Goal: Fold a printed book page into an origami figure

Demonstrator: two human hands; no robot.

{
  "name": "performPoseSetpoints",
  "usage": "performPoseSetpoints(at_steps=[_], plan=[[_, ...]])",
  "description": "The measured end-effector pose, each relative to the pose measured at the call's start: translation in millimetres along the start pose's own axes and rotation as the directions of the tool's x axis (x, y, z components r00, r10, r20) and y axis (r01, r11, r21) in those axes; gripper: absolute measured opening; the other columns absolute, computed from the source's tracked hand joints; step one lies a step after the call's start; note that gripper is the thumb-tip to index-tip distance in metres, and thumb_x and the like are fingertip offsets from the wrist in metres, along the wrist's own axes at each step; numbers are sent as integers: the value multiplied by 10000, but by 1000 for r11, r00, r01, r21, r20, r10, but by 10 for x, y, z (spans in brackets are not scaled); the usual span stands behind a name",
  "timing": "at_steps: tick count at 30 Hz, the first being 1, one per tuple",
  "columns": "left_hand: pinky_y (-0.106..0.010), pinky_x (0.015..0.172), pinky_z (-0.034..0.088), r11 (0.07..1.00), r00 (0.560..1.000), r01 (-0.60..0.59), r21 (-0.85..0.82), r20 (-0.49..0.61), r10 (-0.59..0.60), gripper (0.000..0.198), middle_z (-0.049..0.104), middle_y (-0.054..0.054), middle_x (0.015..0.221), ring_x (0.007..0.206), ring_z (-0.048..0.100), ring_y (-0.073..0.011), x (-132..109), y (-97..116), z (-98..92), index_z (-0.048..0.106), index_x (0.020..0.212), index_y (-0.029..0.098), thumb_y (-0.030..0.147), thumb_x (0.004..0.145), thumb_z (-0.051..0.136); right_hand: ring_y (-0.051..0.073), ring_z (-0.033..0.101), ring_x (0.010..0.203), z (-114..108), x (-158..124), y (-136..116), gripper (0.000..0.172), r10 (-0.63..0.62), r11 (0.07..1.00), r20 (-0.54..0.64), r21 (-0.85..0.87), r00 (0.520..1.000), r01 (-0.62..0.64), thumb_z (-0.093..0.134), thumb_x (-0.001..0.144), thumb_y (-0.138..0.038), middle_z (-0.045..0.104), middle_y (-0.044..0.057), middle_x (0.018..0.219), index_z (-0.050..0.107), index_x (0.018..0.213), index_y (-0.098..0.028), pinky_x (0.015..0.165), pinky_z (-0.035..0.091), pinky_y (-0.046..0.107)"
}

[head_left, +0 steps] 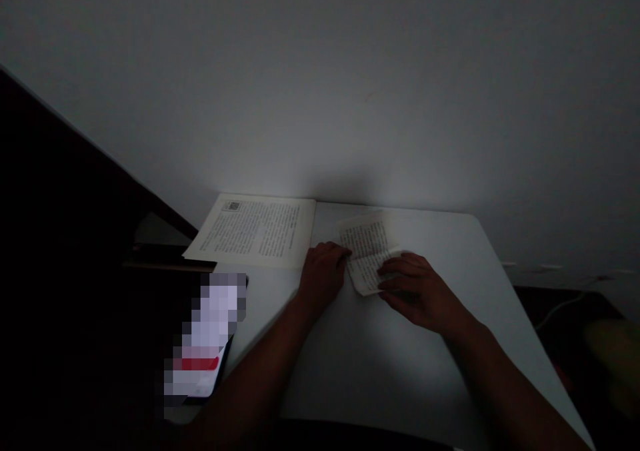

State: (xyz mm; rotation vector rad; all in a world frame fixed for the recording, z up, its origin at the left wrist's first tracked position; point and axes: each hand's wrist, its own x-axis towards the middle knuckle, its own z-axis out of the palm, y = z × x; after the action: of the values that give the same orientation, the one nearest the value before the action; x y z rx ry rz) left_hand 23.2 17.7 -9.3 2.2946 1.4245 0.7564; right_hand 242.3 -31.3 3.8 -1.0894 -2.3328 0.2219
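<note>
A small folded sheet of printed paper (367, 248) lies on a white table (380, 358) in dim light. My left hand (323, 274) rests at the paper's left edge with its fingers curled against it. My right hand (417, 294) lies over the paper's lower right part, fingers stretched flat and pressing on it. Both forearms reach in from the bottom of the view.
A larger printed sheet (255, 230) lies at the table's far left, against the pale wall (350, 91). A lit phone screen (205, 341), blurred out, sits at the near left edge. Dark furniture (60, 251) fills the left side. A cable (563, 304) runs at the right.
</note>
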Motion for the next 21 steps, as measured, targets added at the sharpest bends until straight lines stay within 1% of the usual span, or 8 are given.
performPoseSetpoints(at_steps=[7,12,16,21], plan=[[-360,844,412,1000,1000,8,-12,0,-8,161,658,-53,965,926,564,-188,11,-15,9,648,958,184,175,848,532,213,634,930,5,15,-10,75,37,999,-32,32,999,-36,624,805,-295,693,19,952,694,818,-275,884,435,459],[-361,844,419,1000,1000,10,-18,-1,-10,157,661,-53,965,920,566,-191,13,-22,5,651,950,183,161,834,548,199,641,897,16,21,-10,93,65,997,-55,47,996,-63,588,838,-259,698,14,915,676,807,-260,872,452,455],[-363,845,422,1000,1000,24,-18,18,-23,155,664,-49,966,920,569,-195,24,-22,-8,656,948,183,166,830,557,202,642,889,21,27,-10,98,85,995,-67,60,994,-81,578,844,-251,698,23,908,669,810,-248,860,463,448],[-362,859,418,999,999,30,-29,12,-30,156,663,-44,962,926,572,-190,30,-23,-9,658,947,188,173,824,564,203,642,869,19,18,-2,106,111,991,-97,81,989,-103,570,845,-241,696,26,889,668,804,-246,839,481,443]])
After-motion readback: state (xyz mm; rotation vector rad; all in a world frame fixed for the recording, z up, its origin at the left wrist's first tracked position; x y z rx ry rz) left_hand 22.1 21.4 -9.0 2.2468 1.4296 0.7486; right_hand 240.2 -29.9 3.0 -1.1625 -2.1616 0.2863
